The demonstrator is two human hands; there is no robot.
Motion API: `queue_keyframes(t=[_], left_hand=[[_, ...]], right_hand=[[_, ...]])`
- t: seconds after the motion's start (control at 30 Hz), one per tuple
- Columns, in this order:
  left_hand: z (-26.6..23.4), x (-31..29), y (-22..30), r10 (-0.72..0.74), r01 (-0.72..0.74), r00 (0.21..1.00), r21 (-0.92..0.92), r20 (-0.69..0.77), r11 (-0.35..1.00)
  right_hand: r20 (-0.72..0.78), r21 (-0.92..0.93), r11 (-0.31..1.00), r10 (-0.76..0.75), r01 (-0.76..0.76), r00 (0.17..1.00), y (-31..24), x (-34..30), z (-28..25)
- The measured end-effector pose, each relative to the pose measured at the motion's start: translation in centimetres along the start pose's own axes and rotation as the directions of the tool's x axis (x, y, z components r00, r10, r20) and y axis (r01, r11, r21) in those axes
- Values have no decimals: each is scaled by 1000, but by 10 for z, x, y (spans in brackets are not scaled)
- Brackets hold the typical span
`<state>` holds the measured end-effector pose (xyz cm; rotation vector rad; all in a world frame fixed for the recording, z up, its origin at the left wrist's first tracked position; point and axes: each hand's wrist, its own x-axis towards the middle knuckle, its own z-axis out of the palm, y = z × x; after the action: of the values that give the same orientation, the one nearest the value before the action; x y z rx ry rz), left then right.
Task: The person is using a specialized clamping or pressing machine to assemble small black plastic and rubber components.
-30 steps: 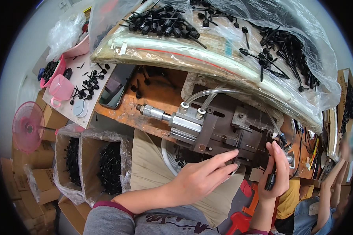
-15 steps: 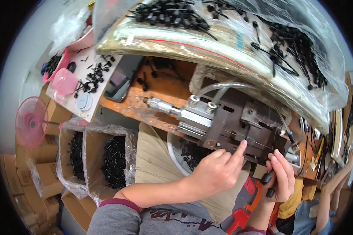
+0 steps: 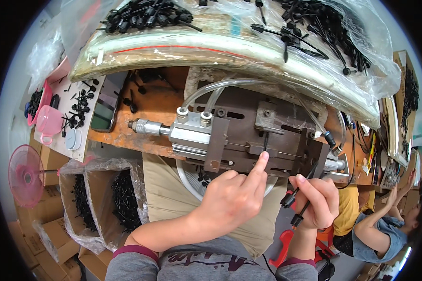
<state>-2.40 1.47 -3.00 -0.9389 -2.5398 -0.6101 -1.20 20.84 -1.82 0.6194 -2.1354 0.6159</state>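
My left hand (image 3: 234, 191) reaches over a dark metal jig (image 3: 239, 122) with its index finger stretched out and the other fingers curled, holding nothing. That fingertip touches or nearly touches a thin black rod (image 3: 266, 140) standing in the jig's middle block. My right hand (image 3: 317, 200), at the jig's right front, is closed on black knobbed rods (image 3: 296, 219); at least two knobs hang below the fingers. A silver air cylinder (image 3: 190, 136) with clear hoses is mounted at the jig's left.
Heaps of black knobbed rods (image 3: 147, 14) lie on a plastic-covered shelf behind the jig. At left are a white table (image 3: 82, 126), a pink fan (image 3: 27, 175) and lined boxes (image 3: 96, 199) of black parts. Another person (image 3: 382, 234) works at right.
The view has swung, so the bench and jig appear farther left. My left fingertip stays by the rod in the jig; my right hand still holds the knobbed rods, its fingers slightly shifted.
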Motion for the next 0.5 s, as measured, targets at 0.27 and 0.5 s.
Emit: queue_keyframes(t=[0.27, 0.5], left_hand=[[-2, 0, -1, -6, 6, 1000, -12, 29, 1000], [-14, -1, -3, -3, -26, 998, -436, -66, 900]], right_hand=[[127, -134, 963, -217, 234, 968, -5, 3, -6], [93, -159, 950, -258, 270, 962, -4, -6, -3]])
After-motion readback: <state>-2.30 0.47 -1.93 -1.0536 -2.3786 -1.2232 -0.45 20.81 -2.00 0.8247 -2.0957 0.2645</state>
